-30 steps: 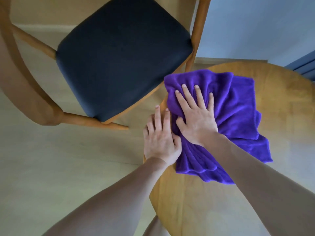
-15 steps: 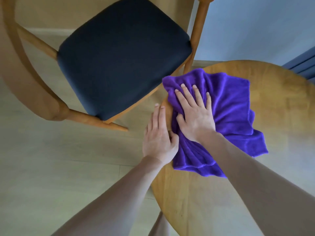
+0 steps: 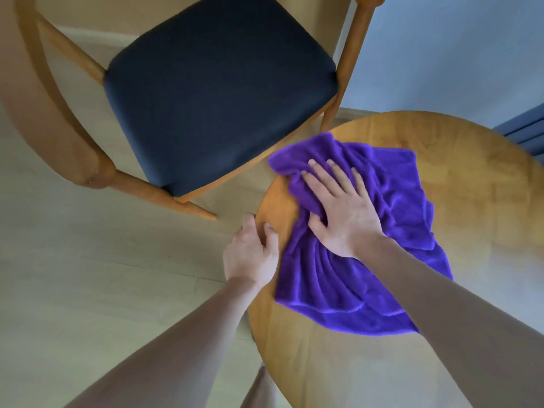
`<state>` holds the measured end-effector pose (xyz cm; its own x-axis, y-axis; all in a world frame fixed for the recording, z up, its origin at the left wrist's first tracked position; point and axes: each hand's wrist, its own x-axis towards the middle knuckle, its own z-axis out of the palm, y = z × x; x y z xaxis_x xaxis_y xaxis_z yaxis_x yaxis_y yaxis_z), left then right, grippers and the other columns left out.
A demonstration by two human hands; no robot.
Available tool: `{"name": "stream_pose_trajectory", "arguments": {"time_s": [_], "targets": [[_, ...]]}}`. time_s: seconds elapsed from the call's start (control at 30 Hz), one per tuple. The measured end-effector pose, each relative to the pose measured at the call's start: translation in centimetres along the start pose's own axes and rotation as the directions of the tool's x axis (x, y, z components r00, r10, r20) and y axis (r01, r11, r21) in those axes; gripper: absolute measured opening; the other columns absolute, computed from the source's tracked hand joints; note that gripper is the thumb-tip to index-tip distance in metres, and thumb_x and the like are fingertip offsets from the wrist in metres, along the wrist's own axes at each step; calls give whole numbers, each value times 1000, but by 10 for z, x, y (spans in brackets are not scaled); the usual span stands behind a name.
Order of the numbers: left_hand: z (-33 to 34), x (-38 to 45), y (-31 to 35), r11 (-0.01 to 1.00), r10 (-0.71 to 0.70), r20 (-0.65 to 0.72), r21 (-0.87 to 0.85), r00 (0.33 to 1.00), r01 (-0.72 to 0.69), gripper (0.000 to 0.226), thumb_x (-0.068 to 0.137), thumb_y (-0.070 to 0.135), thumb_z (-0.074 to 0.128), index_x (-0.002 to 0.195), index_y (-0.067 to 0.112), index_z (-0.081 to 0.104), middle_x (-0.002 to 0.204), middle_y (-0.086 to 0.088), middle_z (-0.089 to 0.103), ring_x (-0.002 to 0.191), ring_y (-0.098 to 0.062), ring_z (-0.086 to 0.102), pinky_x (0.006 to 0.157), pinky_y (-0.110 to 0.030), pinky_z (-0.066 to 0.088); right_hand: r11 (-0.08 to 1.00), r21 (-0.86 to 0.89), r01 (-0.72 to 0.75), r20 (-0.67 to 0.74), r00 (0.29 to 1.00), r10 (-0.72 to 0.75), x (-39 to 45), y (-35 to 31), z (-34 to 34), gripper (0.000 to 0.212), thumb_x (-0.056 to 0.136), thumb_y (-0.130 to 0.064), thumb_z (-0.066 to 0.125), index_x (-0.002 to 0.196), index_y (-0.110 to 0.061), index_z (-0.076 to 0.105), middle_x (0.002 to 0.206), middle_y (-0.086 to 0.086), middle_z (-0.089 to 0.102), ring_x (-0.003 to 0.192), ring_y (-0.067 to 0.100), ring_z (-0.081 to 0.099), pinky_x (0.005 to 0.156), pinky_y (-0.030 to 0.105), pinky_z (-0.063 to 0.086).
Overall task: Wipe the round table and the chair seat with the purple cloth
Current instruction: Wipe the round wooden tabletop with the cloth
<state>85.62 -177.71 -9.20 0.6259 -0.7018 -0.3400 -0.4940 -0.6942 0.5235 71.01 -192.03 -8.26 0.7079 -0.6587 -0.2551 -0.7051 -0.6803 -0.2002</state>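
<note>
Leftward, the chair's dark seat (image 3: 217,92) sits close beside the round wooden table (image 3: 471,178). The left hand (image 3: 251,254) grips the table's rim, fingers curled over the edge and thumb on top. Just beside it, the purple cloth (image 3: 338,284) lies rumpled on the tabletop, one corner overhanging the rim. The right hand (image 3: 344,213) presses it flat, fingers straight and slightly apart.

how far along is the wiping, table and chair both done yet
Nothing shows as finished. In hand: the right hand presses the purple cloth flat on the round table, near its chair-side edge, while the left hand grips the rim. Left: probably the rest of the table, and the chair seat, which has no cloth on it.
</note>
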Motion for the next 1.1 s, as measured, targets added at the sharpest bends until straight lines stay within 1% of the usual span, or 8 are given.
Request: {"name": "stream_pose_trajectory", "arguments": {"time_s": [0.17, 0.3, 0.43, 0.53, 0.63, 0.73, 0.93, 1.1], "targets": [[0, 1, 1, 1000, 8, 30, 6, 1000, -8, 24, 101, 36, 42, 110, 14, 46, 79, -7, 61, 76, -39, 62, 64, -40, 44, 940, 103, -326, -80, 939, 334, 20, -32, -1, 79, 87, -45, 27, 163, -23, 15, 172, -2, 6, 158, 29, 2, 125, 58, 0], [1, 0, -1, 1000, 3, 37, 9, 999, -3, 27, 99, 38, 41, 114, 15, 47, 96, -14, 68, 86, -41, 65, 68, -41, 45, 999, 19, -45, 0, 999, 45, -15, -52, 9, 79, 89, -43, 30, 163, -22, 16, 172, -1, 4, 158, 29, 1, 125, 59, 3], [0, -1, 0, 990, 131, -3, 43, 991, -131, 58, 90, 37, 36, 145, 18, 41, 138, -7, 57, 121, -30, 55, 101, -46, 44, 976, 23, 218, 66, 973, -219, -30, -23, 9, 79, 88, -42, 33, 163, -26, 17, 172, -6, 3, 158, 22, -1, 126, 53, -2], [-2, -2, -1, 944, 281, 8, 176, 960, -278, 75, 88, 34, 37, 160, 16, 23, 167, -5, 29, 147, -26, 35, 118, -46, 31, 992, 44, 114, 17, 993, -115, -17, -9, 4, 79, 86, -45, 35, 162, -28, 21, 172, -9, 6, 158, 19, 1, 127, 52, 1], [-2, -1, -5, 906, 353, 59, 226, 934, -357, 80, 88, 33, 39, 163, 12, 17, 172, -5, 13, 154, -25, 25, 122, -45, 27, 993, 93, -67, -53, 996, 72, -3, -16, 2, 79, 86, -47, 34, 162, -26, 22, 171, -7, 9, 158, 22, 4, 127, 53, 1], [-2, -1, -5, 900, 361, 73, 233, 930, -368, 80, 89, 31, 38, 163, 10, 16, 173, -5, 12, 156, -23, 21, 125, -43, 24, 991, 103, -86, -71, 993, 94, -3, -22, 4, 78, 88, -45, 34, 162, -24, 24, 171, -5, 11, 158, 24, 5, 127, 53, 0], [-2, 0, -3, 911, 344, 77, 215, 936, -353, 79, 89, 34, 37, 163, 13, 17, 171, -3, 19, 154, -23, 27, 123, -45, 29, 986, 98, 138, -36, 990, -135, -6, 28, -5, 77, 86, -41, 41, 160, -27, 29, 170, -9, 15, 158, 19, 7, 127, 49, 0], [-2, 0, -2, 916, 331, 95, 205, 939, -344, 80, 88, 34, 37, 163, 15, 16, 170, -3, 22, 148, -25, 35, 121, -45, 33, 975, 140, -174, -78, 980, 186, 10, 13, -12, 78, 85, -41, 37, 161, -25, 25, 171, -7, 12, 158, 22, 4, 127, 53, 0]]}}
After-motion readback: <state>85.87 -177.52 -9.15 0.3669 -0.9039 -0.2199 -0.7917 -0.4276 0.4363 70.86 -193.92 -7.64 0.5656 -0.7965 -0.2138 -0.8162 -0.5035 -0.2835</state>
